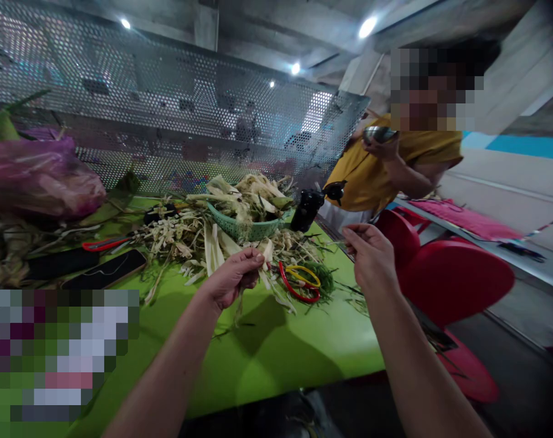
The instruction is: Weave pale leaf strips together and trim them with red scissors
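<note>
My left hand (237,277) is closed in a pinch over the green table, with a pale strip of dry husk (267,249) at its fingertips. Higher and to the right, my right hand (370,250) pinches a thin, faint strand whose ends I cannot make out. Between the hands and beyond them lie red-and-yellow-handled scissors (310,286), touching a tuft of green shreds (327,277). A green basket (242,229) heaped with dry husks (253,198) stands behind the left hand, with loose husk scraps (166,240) around it.
A black bottle (305,210) stands right of the basket. On the left are a phone (105,271), an orange-handled tool (103,244) and a pink plastic bag (39,176). A perforated metal screen (166,115) runs behind. Red chairs (454,277) and a person in yellow (367,164) holding a metal bowl (377,134) are at right.
</note>
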Available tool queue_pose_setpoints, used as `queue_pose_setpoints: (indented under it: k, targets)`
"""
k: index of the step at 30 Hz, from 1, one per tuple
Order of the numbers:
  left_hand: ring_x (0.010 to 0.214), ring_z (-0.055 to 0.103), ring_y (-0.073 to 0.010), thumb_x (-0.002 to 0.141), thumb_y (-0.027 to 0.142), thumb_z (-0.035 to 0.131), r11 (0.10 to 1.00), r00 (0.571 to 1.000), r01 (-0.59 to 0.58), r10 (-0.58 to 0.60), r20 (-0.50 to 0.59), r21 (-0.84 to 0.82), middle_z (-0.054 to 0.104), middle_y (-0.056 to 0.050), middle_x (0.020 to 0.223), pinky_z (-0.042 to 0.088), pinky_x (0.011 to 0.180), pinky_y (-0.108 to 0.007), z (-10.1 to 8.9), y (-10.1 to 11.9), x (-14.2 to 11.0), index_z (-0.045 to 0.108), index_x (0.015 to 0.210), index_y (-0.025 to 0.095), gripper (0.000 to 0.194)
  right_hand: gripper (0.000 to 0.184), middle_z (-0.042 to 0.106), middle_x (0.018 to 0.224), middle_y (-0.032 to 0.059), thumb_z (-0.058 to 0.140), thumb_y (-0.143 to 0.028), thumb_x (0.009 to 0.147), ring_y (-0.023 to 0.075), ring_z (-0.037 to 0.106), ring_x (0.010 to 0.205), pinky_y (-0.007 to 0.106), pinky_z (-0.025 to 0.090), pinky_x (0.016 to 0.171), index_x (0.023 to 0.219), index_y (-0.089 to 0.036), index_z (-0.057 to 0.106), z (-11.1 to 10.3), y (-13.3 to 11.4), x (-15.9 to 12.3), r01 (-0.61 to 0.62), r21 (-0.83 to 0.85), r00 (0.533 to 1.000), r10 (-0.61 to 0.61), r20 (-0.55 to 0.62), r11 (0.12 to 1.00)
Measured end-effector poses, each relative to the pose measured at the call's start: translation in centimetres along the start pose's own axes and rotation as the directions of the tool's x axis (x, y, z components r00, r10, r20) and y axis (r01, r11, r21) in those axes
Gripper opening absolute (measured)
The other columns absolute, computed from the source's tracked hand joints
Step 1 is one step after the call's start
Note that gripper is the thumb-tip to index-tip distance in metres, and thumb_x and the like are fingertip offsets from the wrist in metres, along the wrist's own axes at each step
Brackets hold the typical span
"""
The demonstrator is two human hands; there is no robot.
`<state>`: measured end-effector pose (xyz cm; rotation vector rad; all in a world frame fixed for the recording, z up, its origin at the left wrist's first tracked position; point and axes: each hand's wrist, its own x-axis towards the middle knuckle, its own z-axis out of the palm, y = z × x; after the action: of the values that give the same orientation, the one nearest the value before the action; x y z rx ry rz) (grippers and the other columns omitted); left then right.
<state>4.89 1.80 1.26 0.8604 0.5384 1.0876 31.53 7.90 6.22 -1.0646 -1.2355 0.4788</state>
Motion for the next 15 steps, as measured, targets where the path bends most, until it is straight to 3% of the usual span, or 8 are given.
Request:
queue_pose_setpoints:
  k: [7,10,13,15]
  targets:
    - [0.043,0.03,-0.0014,0.066,0.037,0.075,0.999,0.997,-0.012,0.014,-0.072,0.031,0.047,0.005,0.063,0.021,0.042,-0.017,-0.2,0.1,0.0,0.056,0.077,0.017,0.029,0.019,0.051,0.06,-0.0032,0.069,-0.033,0.068,0.0098,0.044,0.05,0.022,0.034,0.044,0.08,-0.019,0.061,-1.3,0.7,0.2,0.031,-0.103,1.0,-0.03,0.009,0.994]
    - [0.044,0.031,-0.0015,0.066,0.037,0.075,0.998,0.994,-0.016,0.023,-0.106,0.066,0.047,0.005,0.063,0.021,0.043,-0.017,-0.3,0.0,0.1,0.056,0.077,0.017,0.03,0.018,0.058,0.067,-0.0004,0.067,-0.033,0.07,0.0123,0.048,0.053,0.025,0.037,0.049,0.082,-0.02,0.064,-1.6,0.4,0.0,0.099,-0.394,0.98,-0.021,0.198,0.914]
    - [0.043,0.028,-0.0011,0.065,0.037,0.075,0.994,0.989,-0.032,0.047,-0.141,0.105,0.046,0.006,0.062,0.018,0.042,-0.016,-0.3,-0.1,0.3,0.055,0.074,0.016,0.03,0.025,0.064,0.096,0.0025,0.069,-0.025,0.066,0.0117,0.051,0.057,0.029,0.041,0.059,0.091,-0.024,0.068,-0.6,-1.0,-1.2,0.255,-0.616,0.924,-0.001,0.381,0.746]
    - [0.043,0.027,-0.0009,0.065,0.036,0.075,0.99,0.985,-0.043,0.064,-0.158,0.132,0.045,0.006,0.063,0.016,0.042,-0.017,-0.4,-0.2,0.4,0.055,0.073,0.016,0.03,0.031,0.063,0.11,0.0029,0.065,-0.026,0.071,0.0102,0.053,0.057,0.029,0.043,0.061,0.102,-0.025,0.065,1.0,-2.1,-2.7,0.219,-0.513,0.861,0.083,0.502,0.83]
